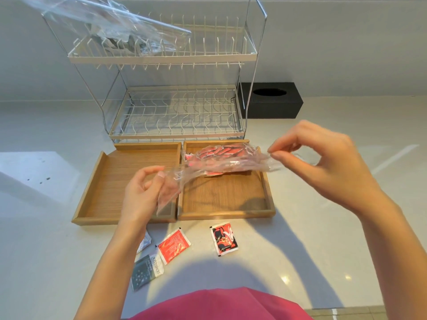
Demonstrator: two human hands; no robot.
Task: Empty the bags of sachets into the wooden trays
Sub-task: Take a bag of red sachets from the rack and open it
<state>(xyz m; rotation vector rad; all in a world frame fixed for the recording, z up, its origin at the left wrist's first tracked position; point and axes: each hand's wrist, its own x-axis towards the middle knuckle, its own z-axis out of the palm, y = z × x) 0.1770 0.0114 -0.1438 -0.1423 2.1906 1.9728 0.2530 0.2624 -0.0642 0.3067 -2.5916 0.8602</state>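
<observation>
So the clear bag [221, 163] of red sachets [219, 151] hangs stretched sideways over my right wooden tray [221, 197] (crinkly, mouth toward the left), left tray [111, 181] bare, and four loose sachets [174, 245] lie on the counter just in front.

Left tray [111, 181] is sitting bare, open from above. Right tray [221, 195]: near half free, far half is being covered by the clear bag [221, 162] stretched low between left hand [143, 192] and right hand [323, 162]. Dish rack [175, 112] is blocking right behind both trays. Loose sachets [175, 247] are cluttering the bench [323, 239] just in front; bench either side is lying open.
</observation>
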